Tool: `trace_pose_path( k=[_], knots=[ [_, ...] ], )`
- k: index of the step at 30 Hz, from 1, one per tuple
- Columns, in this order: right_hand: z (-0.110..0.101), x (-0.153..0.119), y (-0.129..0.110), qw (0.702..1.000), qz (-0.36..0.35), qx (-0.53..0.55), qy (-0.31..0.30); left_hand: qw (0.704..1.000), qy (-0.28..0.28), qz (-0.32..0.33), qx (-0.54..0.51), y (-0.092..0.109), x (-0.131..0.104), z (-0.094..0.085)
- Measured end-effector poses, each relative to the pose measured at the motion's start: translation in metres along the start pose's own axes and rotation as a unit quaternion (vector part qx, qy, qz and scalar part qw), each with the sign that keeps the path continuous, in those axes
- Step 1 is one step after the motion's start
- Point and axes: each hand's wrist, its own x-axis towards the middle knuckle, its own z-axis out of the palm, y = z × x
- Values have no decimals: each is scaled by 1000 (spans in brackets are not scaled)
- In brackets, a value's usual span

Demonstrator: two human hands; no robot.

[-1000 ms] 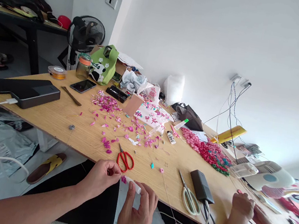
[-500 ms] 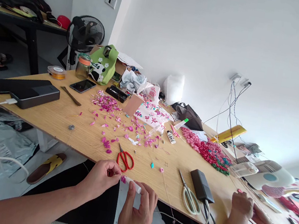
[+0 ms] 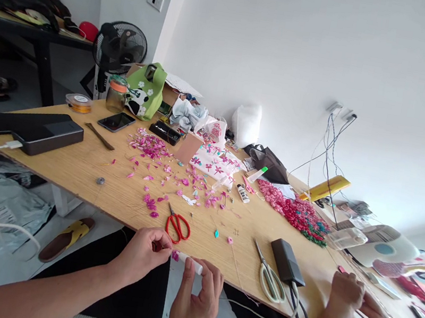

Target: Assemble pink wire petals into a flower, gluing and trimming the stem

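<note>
My left hand is closed in a pinch at the table's front edge. At its fingertips shows a small magenta petal piece. My right hand grips a slim white tube between thumb and fingers, its tip pointing left at the petal piece. Whether tip and petal touch, I cannot tell. Just beyond my left hand lie red-handled scissors. Loose magenta petals and a larger petal pile are spread over the wooden table.
To the right lie cream-handled scissors and a black power adapter with cables. A co-worker's hands work at the far right. A power bank, a phone and a small white bottle also rest on the table.
My two hands and the white tube have barely moved. The view has shifted very slightly. At the right, the co-worker's hands have moved a little.
</note>
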Motion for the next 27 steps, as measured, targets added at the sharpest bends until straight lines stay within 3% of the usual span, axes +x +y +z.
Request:
trace_pose_path(
  k=[27],
  knots=[
    [-1,-2,-1,1000,13,3,-6,1000,-4,1,-7,2,-1,1]
  ],
)
